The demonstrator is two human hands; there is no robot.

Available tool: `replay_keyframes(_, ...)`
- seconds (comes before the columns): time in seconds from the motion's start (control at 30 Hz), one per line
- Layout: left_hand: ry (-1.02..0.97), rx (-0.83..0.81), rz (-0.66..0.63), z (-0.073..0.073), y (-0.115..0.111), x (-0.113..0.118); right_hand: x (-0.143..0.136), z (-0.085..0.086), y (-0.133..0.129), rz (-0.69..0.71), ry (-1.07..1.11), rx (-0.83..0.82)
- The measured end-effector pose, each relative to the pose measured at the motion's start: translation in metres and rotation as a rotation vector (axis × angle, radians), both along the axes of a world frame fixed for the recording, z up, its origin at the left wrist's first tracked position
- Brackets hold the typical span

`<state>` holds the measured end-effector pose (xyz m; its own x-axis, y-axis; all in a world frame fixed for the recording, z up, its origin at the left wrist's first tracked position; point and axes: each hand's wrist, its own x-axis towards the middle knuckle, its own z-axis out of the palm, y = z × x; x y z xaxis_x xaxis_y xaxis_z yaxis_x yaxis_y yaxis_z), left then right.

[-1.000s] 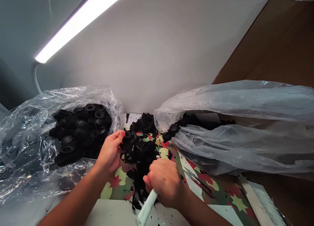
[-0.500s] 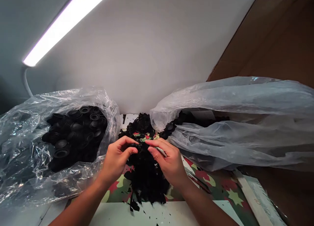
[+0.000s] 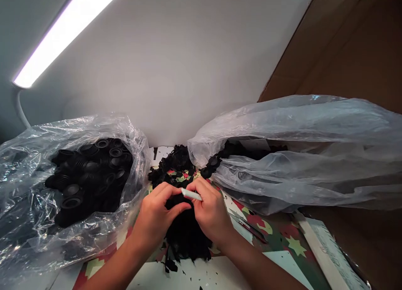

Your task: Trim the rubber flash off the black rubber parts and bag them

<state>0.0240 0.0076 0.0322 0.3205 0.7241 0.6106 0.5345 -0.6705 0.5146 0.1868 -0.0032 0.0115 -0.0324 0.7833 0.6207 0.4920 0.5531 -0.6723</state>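
My right hand (image 3: 211,208) is closed around a slim whitish stick-like tool (image 3: 191,194), whose pale end points left toward my left fingertips. The kind of tool cannot be made out. My left hand (image 3: 161,206) faces it, thumb and fingers curled in a pinch on a small black rubber part (image 3: 174,202), which barely stands out from the dark heap behind. Both hands are close together above a pile of black rubber scraps (image 3: 188,239). More black scraps (image 3: 177,160) lie just beyond the hands.
On the left, a clear plastic bag (image 3: 138,156) holds several black ribbed rubber parts (image 3: 91,172). Another plastic bag (image 3: 266,177) lies open on the right, before a cardboard box (image 3: 339,51). A thin tool (image 3: 249,227) rests on the patterned mat (image 3: 282,235). A lamp (image 3: 69,34) shines overhead.
My hands have come closer together, and the left has turned. The pale tool in my right hand now shows at the fingertips, pointing left. The view has shifted slightly right.
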Motion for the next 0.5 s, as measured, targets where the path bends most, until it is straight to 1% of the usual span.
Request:
replay_keyframes(0.1,0.027,0.172,-0.013,0.0,-0.003,0.002,-0.002,0.004,0.002,-0.031,0.058,-0.141)
replay_keyframes(0.17,0.007,0.238,-0.049,0.0,-0.003,0.003,-0.005,0.005,0.003,-0.026,0.134,-0.252)
replay_keyframes(0.3,-0.052,0.287,-0.116,0.001,-0.003,0.003,-0.01,0.003,0.006,0.022,0.349,-0.377)
replay_keyframes(0.5,-0.092,0.346,-0.153,0.0,-0.002,0.006,-0.011,-0.004,0.005,0.066,0.624,-0.5)
